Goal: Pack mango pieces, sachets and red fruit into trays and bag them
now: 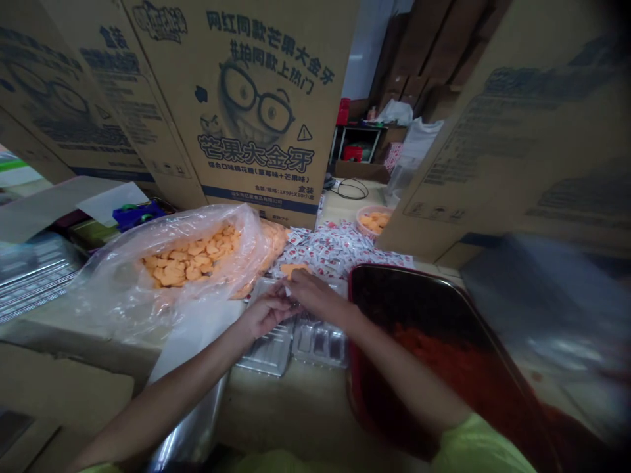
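Note:
My left hand and my right hand meet at the middle of the table, fingers pinched together over a clear plastic blister tray. What they pinch is too small and blurred to name; an orange candy piece lies just beyond the fingertips. A second clear tray lies under my right wrist. To the left a big clear plastic bag holds several orange candy pieces. A heap of small red-and-white sachets lies behind the hands.
Large printed cardboard boxes wall in the table at back, left and right. A dark red tray with red material sits at right. A pink bowl of orange pieces stands behind. A stack of clear trays lies far left.

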A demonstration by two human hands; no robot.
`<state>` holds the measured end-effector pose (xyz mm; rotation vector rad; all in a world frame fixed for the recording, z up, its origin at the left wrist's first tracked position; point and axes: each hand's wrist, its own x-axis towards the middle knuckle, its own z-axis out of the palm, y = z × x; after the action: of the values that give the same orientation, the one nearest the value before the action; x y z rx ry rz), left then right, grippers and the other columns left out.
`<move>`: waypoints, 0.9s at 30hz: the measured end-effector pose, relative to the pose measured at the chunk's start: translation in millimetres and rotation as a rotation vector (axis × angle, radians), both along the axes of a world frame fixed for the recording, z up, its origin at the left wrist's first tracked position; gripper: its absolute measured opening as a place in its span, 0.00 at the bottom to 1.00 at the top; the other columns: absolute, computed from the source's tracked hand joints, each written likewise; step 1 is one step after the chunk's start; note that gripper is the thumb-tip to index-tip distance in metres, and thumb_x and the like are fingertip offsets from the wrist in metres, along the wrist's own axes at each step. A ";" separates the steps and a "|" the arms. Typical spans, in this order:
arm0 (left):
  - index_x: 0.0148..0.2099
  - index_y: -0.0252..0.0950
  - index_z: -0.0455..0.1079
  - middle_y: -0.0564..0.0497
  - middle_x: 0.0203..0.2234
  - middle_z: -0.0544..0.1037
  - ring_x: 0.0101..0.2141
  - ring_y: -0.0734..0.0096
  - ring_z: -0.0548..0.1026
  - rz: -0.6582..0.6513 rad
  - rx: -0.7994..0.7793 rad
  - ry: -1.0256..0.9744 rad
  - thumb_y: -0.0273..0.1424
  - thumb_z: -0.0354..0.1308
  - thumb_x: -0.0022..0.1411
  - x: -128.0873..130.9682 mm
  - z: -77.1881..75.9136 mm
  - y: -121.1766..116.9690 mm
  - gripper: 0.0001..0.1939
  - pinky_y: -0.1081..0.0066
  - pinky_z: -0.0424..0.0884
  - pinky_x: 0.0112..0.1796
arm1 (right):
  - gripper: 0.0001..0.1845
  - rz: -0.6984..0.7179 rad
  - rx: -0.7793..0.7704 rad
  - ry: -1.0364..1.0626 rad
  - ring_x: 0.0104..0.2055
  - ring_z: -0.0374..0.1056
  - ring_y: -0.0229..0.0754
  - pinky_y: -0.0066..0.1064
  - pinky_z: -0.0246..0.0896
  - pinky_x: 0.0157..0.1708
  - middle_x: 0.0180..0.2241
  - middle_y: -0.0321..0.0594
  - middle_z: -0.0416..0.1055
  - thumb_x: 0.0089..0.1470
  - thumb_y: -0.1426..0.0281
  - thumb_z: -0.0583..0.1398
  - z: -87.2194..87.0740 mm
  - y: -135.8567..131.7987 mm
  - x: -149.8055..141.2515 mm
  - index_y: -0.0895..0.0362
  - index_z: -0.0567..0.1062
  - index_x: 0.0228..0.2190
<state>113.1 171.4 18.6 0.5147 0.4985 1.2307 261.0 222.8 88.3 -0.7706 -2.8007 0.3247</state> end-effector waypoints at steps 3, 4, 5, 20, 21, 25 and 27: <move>0.54 0.44 0.64 0.53 0.39 0.77 0.40 0.68 0.75 -0.002 -0.013 0.034 0.09 0.54 0.45 -2.3 -0.5 -3.1 0.36 0.54 0.63 0.53 | 0.10 0.078 0.029 -0.039 0.41 0.62 0.39 0.26 0.57 0.39 0.37 0.40 0.67 0.59 0.73 0.53 -3.6 7.3 0.6 0.56 0.74 0.39; 0.55 0.43 0.64 0.53 0.39 0.77 0.40 0.67 0.75 -0.006 -0.021 0.041 0.09 0.54 0.46 -3.9 -0.3 -4.5 0.36 0.53 0.63 0.53 | 0.10 0.045 0.039 -0.065 0.42 0.62 0.39 0.26 0.57 0.41 0.39 0.40 0.68 0.60 0.73 0.53 -3.6 17.6 3.4 0.56 0.74 0.38; 0.56 0.43 0.63 0.52 0.39 0.77 0.41 0.66 0.75 -0.007 -0.031 0.043 0.10 0.55 0.46 -5.7 0.0 -5.9 0.37 0.52 0.63 0.53 | 0.11 -0.021 0.047 -0.096 0.45 0.62 0.39 0.27 0.56 0.44 0.41 0.41 0.68 0.61 0.73 0.52 -3.2 30.7 7.2 0.56 0.73 0.39; 0.58 0.43 0.60 0.50 0.42 0.77 0.43 0.64 0.75 0.011 -0.063 0.036 0.10 0.54 0.44 -14.3 -1.7 -1.3 0.40 0.51 0.63 0.53 | 0.08 -0.685 -0.074 -0.396 0.48 0.67 0.50 0.40 0.59 0.46 0.42 0.51 0.72 0.53 0.75 0.60 -15.2 126.4 47.2 0.64 0.73 0.38; 0.58 0.43 0.59 0.50 0.43 0.76 0.43 0.64 0.75 0.011 -0.064 0.032 0.10 0.54 0.44 -14.2 -2.6 -0.6 0.40 0.51 0.63 0.53 | 0.09 -0.698 -0.045 -0.340 0.49 0.66 0.51 0.39 0.58 0.47 0.42 0.53 0.72 0.54 0.76 0.58 -8.4 123.2 50.9 0.63 0.73 0.39; 0.57 0.41 0.59 0.48 0.45 0.76 0.49 0.60 0.72 -0.019 -0.067 0.020 0.10 0.54 0.44 -8.3 -3.9 0.9 0.39 0.51 0.62 0.54 | 0.09 -0.715 0.021 -0.128 0.44 0.69 0.44 0.31 0.60 0.41 0.39 0.45 0.74 0.59 0.71 0.53 17.3 99.8 62.6 0.60 0.71 0.40; 0.56 0.40 0.61 0.48 0.47 0.75 0.50 0.58 0.71 -0.023 -0.069 0.018 0.09 0.55 0.44 -1.3 -2.8 1.4 0.38 0.51 0.62 0.54 | 0.07 -0.691 -0.078 0.039 0.34 0.71 0.39 0.26 0.61 0.32 0.33 0.39 0.74 0.57 0.69 0.55 20.7 82.8 63.3 0.58 0.71 0.35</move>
<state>111.9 172.8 15.8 0.4724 0.5470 1.1840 324.3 305.6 108.9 -1.6424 -2.3013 0.3114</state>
